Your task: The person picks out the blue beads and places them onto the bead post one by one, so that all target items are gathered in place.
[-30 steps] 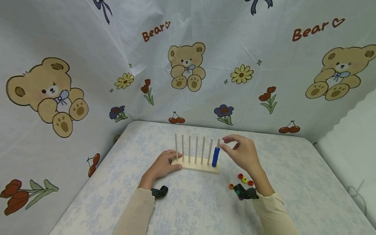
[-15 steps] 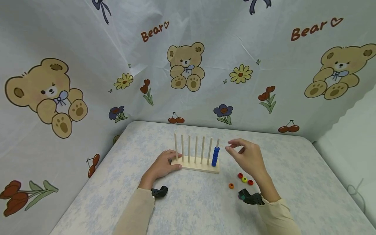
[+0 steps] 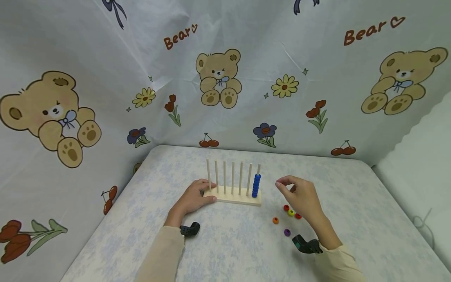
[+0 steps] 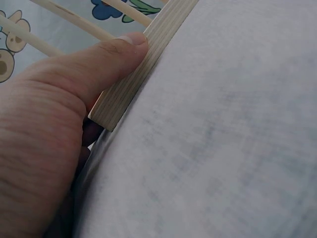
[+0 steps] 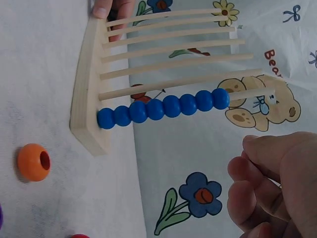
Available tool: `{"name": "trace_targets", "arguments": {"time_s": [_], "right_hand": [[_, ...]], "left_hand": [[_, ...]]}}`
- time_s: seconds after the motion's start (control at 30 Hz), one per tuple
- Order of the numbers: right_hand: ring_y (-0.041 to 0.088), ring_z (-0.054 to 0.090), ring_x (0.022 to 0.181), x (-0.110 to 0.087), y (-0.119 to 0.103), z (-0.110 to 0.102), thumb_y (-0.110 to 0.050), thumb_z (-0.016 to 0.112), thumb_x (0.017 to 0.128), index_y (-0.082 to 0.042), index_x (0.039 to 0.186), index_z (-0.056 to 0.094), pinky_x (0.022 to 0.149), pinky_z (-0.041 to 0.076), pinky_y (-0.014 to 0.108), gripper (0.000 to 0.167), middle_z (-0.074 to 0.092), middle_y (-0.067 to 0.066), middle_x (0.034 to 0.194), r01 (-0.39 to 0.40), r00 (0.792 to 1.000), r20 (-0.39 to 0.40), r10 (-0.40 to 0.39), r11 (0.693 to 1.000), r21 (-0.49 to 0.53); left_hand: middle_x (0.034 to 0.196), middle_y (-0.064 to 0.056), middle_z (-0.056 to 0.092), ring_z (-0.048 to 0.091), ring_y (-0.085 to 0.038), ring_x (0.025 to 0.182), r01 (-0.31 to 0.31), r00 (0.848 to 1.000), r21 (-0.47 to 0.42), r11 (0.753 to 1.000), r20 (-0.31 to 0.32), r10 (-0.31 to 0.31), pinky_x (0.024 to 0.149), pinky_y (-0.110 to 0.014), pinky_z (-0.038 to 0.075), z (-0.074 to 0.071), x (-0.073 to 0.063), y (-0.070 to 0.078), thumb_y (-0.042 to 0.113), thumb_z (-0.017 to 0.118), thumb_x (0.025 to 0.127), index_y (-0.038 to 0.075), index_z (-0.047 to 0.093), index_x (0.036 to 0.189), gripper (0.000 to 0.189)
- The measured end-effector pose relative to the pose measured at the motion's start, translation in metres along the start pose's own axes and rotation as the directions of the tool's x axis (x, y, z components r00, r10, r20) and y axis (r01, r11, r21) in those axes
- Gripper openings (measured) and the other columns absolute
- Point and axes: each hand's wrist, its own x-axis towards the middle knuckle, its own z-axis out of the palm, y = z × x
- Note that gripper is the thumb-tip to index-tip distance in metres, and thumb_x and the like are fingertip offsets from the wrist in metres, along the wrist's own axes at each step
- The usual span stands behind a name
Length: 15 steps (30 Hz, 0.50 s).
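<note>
A wooden peg abacus (image 3: 232, 199) stands upright on the table, several bare pegs in a row along its base. Blue beads (image 3: 256, 186) are stacked on the rightmost peg, whose tip shows above them. My left hand (image 3: 193, 197) grips the left end of the base; in the left wrist view its thumb (image 4: 124, 52) lies on the base's long side. To the right of the abacus, my right hand (image 3: 299, 196) hovers apart from the pegs. Its fingers (image 5: 242, 198) are loosely curled in the right wrist view, and no bead shows between them.
Loose beads lie on the table below the right hand: an orange bead (image 3: 275, 221), a purple bead (image 3: 287, 232), a yellow bead (image 3: 291, 212) and two red ones. A bear-printed cloth (image 3: 225, 121) hangs behind the table.
My right hand has drawn back from the top of the bead-filled peg, moving right and down, its fingers closer together. The left hand still holds the base. The purple bead is now uncovered.
</note>
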Motion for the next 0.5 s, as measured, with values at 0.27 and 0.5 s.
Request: {"name": "trace_targets", "arguments": {"time_s": [0.27, 0.5], "right_hand": [[0.011, 0.051, 0.055, -0.014, 0.015, 0.003, -0.028, 0.076, 0.091, -0.012, 0.097, 0.077, 0.044, 0.042, 0.023, 0.017, 0.075, 0.004, 0.088, -0.012, 1.000, -0.025, 0.011, 1.000, -0.022], [0.013, 0.051, 0.057, -0.015, 0.030, -0.001, -0.026, 0.076, 0.091, -0.012, 0.095, 0.076, 0.045, 0.041, 0.022, 0.015, 0.075, 0.004, 0.086, -0.002, 0.998, -0.055, 0.000, 0.999, -0.044]], "left_hand": [[0.138, 0.010, 0.055, 0.044, -0.023, 0.139, 0.013, 1.000, 0.025, 1.000, 0.005, -0.013, 0.113, -0.054, 0.038, 0.000, -0.001, 0.001, 0.052, 0.079, 0.082, 0.044, 0.065, 0.128, 0.049], [0.136, 0.009, 0.056, 0.045, -0.024, 0.138, -0.001, 1.000, 0.026, 1.000, -0.004, 0.001, 0.112, -0.054, 0.039, 0.001, 0.001, 0.002, 0.051, 0.079, 0.083, 0.042, 0.065, 0.129, 0.049]]}}
